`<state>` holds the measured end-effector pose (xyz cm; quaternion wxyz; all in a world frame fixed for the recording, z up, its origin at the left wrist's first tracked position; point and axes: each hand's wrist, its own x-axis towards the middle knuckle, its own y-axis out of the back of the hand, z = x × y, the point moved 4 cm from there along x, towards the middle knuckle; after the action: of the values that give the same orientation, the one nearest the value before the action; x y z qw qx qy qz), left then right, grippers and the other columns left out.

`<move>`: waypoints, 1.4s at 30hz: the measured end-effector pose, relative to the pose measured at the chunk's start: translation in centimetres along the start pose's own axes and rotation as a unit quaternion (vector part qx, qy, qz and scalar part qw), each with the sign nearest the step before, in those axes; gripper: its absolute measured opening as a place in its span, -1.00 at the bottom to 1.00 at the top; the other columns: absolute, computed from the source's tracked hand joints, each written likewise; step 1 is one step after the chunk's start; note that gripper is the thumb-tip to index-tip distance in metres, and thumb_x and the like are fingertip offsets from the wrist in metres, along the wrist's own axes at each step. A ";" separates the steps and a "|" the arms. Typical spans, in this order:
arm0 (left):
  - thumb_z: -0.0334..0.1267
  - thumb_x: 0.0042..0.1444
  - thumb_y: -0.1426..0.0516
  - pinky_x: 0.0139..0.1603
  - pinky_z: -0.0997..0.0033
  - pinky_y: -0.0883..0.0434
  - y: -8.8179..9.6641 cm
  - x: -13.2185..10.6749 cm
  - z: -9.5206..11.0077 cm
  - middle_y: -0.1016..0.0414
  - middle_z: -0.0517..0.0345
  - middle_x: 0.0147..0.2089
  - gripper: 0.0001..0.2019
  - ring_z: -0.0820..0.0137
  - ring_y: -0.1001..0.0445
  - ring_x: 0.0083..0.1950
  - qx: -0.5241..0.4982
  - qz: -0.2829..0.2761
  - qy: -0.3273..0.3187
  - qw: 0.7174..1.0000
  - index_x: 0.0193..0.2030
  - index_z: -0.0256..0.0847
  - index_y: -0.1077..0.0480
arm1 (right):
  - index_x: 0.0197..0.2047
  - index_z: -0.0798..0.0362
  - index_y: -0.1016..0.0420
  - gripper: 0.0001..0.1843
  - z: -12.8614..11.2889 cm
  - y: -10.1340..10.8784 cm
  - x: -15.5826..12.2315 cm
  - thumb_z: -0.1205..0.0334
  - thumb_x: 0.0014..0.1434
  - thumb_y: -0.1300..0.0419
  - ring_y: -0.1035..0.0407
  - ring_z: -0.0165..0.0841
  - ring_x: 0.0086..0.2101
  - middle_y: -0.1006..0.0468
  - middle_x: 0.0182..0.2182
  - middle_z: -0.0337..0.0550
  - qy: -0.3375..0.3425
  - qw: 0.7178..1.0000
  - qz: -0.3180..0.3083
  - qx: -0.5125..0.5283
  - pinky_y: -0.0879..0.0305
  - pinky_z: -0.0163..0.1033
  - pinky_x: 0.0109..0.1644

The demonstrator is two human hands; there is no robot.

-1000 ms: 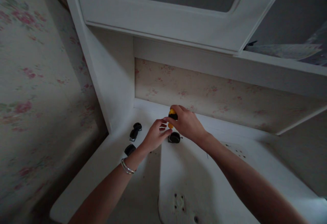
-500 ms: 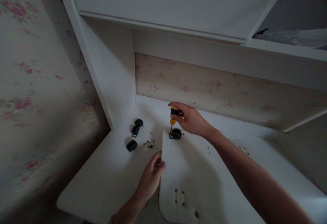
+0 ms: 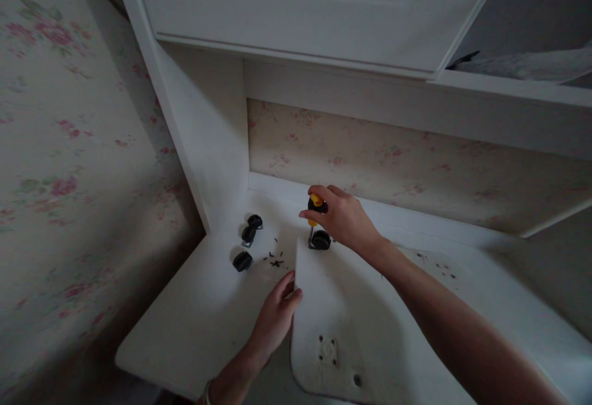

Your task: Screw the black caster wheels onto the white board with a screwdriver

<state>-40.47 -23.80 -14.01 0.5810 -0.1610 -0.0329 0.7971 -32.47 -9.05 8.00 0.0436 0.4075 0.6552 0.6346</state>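
Note:
My right hand [image 3: 345, 217] is closed round the yellow-and-black handle of a screwdriver [image 3: 316, 203]. The screwdriver stands nearly upright, its tip down at the mounting plate of a black caster wheel [image 3: 320, 240]. That caster sits at the far left corner of a white board [image 3: 351, 306]. With thumb and fingers, my left hand [image 3: 276, 312] grips the board's left edge. Left of the board, several dark screws [image 3: 276, 262] lie scattered on the white desk [image 3: 194, 325]. Beyond them are three loose casters [image 3: 243, 261]. Four-hole marks show on the board's near corner.
A white cabinet [image 3: 296, 29] overhangs the desk, with a side panel [image 3: 203, 127] on the left. Flowered wallpaper [image 3: 69, 164] covers the left wall and the back. Small dark bits [image 3: 445, 267] lie at the right behind my forearm.
My right hand's fingers have shifted on the screwdriver handle, with the thumb now reaching further left. My left hand stays on the board's edge. The whole view has shifted slightly.

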 end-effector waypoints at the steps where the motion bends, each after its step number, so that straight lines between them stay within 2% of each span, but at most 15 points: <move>1: -0.07 0.12 -0.22 0.28 0.05 -0.35 0.1 0.0 -0.1 -0.53 -0.13 0.21 -0.47 0.07 -0.46 0.25 0.004 0.003 -0.001 1.000 0.22 -0.19 -0.38 | -0.01 0.01 -0.46 -0.60 0.0 0.1 -0.1 -0.06 0.20 -0.31 -0.46 -0.22 -0.28 -0.56 -0.21 -0.06 -0.012 1.000 0.007 -0.011 -0.33 -0.17 -0.19; 3: -0.04 0.12 -0.23 0.26 0.05 -0.36 0.2 -0.1 -0.1 -0.52 -0.16 0.21 -0.45 0.07 -0.46 0.24 0.010 -0.001 -0.002 1.000 0.22 -0.20 -0.38 | -0.02 0.04 -0.46 -0.58 0.2 0.2 -0.3 -0.09 0.22 -0.27 -0.46 -0.18 -0.27 -0.55 -0.19 -0.01 -0.036 0.999 0.019 -0.014 -0.34 -0.13 -0.18; 6: 0.01 0.15 -0.19 0.14 0.11 -0.45 0.8 -0.6 0.2 -0.52 -0.16 0.19 -0.50 0.10 -0.51 0.17 0.027 -0.005 -0.006 1.000 0.17 -0.19 -0.39 | 0.14 0.06 -0.38 -0.56 0.4 0.0 -0.4 0.01 0.29 -0.20 -0.48 -0.12 -0.16 -0.53 -0.01 0.08 -0.041 0.998 -0.001 0.051 -0.37 -0.05 -0.07; 8: 0.05 0.19 -0.16 0.01 0.17 -0.50 2.1 -1.0 0.6 -0.56 -0.12 0.12 -0.56 0.15 -0.58 0.01 0.078 0.026 -0.024 0.996 0.09 -0.18 -0.43 | 0.26 0.07 -0.28 -0.52 0.4 -0.2 -0.5 0.12 0.32 -0.15 -0.47 -0.13 -0.06 -0.48 0.12 0.11 -0.031 0.995 -0.025 0.093 -0.36 -0.04 0.02; 10: 0.06 0.21 -0.13 -0.11 0.20 -0.50 4.1 -1.3 1.3 -0.58 -0.06 0.01 -0.61 0.21 -0.57 -0.16 0.158 0.088 -0.065 0.981 0.01 -0.17 -0.45 | 0.30 0.06 -0.22 -0.49 0.3 -0.3 -0.5 0.22 0.31 -0.14 -0.47 -0.19 -0.02 -0.49 0.14 0.07 -0.018 0.992 -0.046 0.113 -0.35 -0.09 0.08; 13: 0.03 0.20 -0.13 -0.15 0.17 -0.48 7.9 -1.4 2.3 -0.55 -0.02 -0.10 -0.62 0.24 -0.50 -0.28 0.285 0.198 -0.148 0.926 0.00 -0.18 -0.44 | 0.27 0.04 -0.27 -0.49 0.0 -0.4 -0.4 0.28 0.27 -0.18 -0.51 -0.25 -0.08 -0.57 0.05 -0.02 -0.012 0.991 -0.060 0.119 -0.36 -0.17 0.04; 15: 0.01 0.18 -0.14 -0.08 0.10 -0.47 10.2 -1.3 2.7 -0.52 -0.05 -0.10 -0.60 0.20 -0.48 -0.25 0.361 0.247 -0.194 0.878 0.04 -0.22 -0.43 | 0.21 0.02 -0.34 -0.54 -0.2 -0.3 -0.4 0.23 0.25 -0.23 -0.52 -0.24 -0.17 -0.62 -0.06 -0.05 -0.016 0.992 -0.056 0.112 -0.37 -0.16 -0.05; 18: -0.03 0.15 -0.17 0.07 -0.03 -0.43 12.9 -0.5 2.6 -0.51 -0.19 -0.02 -0.55 0.02 -0.48 -0.01 0.447 0.266 -0.234 0.821 0.07 -0.30 -0.40 | 0.07 0.03 -0.44 -0.61 -0.2 0.0 -0.3 0.11 0.22 -0.29 -0.51 -0.16 -0.23 -0.62 -0.18 -0.03 -0.032 0.995 -0.030 0.091 -0.34 -0.13 -0.14; 20: -0.03 0.13 -0.19 0.15 -0.10 -0.39 14.2 0.4 2.2 -0.50 -0.28 0.06 -0.50 -0.06 -0.45 0.11 0.480 0.258 -0.238 0.804 0.11 -0.33 -0.38 | 0.03 0.06 -0.46 -0.62 -0.1 0.1 -0.4 0.07 0.21 -0.30 -0.50 -0.14 -0.23 -0.61 -0.19 0.01 -0.040 0.996 -0.017 0.082 -0.32 -0.11 -0.16; 23: -0.02 0.10 -0.21 0.22 -0.11 -0.35 15.4 2.0 1.5 -0.47 -0.29 0.17 -0.42 -0.08 -0.43 0.19 0.502 0.233 -0.220 0.803 0.20 -0.31 -0.32 | 0.14 0.06 -0.40 -0.56 0.0 0.0 -0.5 0.08 0.25 -0.26 -0.50 -0.15 -0.20 -0.61 -0.13 0.02 -0.032 0.995 -0.027 0.091 -0.32 -0.12 -0.11; 26: -0.07 0.08 -0.22 0.21 0.01 -0.39 16.0 3.5 1.0 -0.51 -0.20 0.15 -0.40 0.01 -0.49 0.16 0.503 0.208 -0.203 0.814 0.24 -0.25 -0.29 | 0.26 0.06 -0.30 -0.49 -0.3 -0.4 -0.5 0.12 0.29 -0.21 -0.49 -0.18 -0.09 -0.59 -0.01 0.04 -0.010 0.992 -0.062 0.107 -0.32 -0.16 -0.02; 29: -0.10 0.09 -0.21 0.16 0.10 -0.43 16.1 4.7 0.8 -0.54 -0.19 0.12 -0.38 0.06 -0.53 0.12 0.501 0.198 -0.190 0.820 0.28 -0.26 -0.25 | 0.28 0.07 -0.27 -0.48 -0.5 -0.6 -0.3 0.17 0.29 -0.19 -0.50 -0.21 -0.10 -0.60 -0.03 0.02 -0.005 0.990 -0.086 0.111 -0.32 -0.21 -0.04; 33: -0.09 0.10 -0.20 0.14 0.11 -0.45 16.2 5.5 0.4 -0.54 -0.22 0.11 -0.36 0.06 -0.55 0.11 0.501 0.205 -0.174 0.823 0.30 -0.28 -0.23 | 0.09 -0.02 -0.39 -0.63 -0.5 -0.6 0.1 0.12 0.24 -0.25 -0.49 -0.23 -0.25 -0.63 -0.21 -0.10 -0.023 0.991 -0.083 0.099 -0.27 -0.23 -0.21; 36: -0.06 0.10 -0.20 0.13 0.08 -0.45 16.2 5.7 0.1 -0.54 -0.25 0.10 -0.34 0.02 -0.54 0.11 0.498 0.213 -0.167 0.824 0.30 -0.30 -0.25 | -0.07 -0.02 -0.42 -0.69 -0.2 -0.6 0.2 0.03 0.19 -0.30 -0.46 -0.23 -0.31 -0.61 -0.28 -0.10 -0.045 0.994 -0.061 0.081 -0.19 -0.23 -0.28; 42: -0.12 0.05 -0.24 0.13 0.03 -0.44 16.1 5.6 0.1 -0.55 -0.27 0.09 -0.33 -0.01 -0.55 0.09 0.468 0.217 -0.155 0.843 0.30 -0.29 -0.26 | -0.10 -0.02 -0.39 -0.68 0.4 -0.9 0.0 -0.01 0.20 -0.29 -0.43 -0.26 -0.37 -0.58 -0.35 -0.13 -0.070 0.993 -0.062 0.073 -0.13 -0.25 -0.33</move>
<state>-56.75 -23.67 -18.96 0.3873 0.2524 0.2898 0.8380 -32.62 -8.60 7.16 0.0988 0.4116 0.7188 0.5514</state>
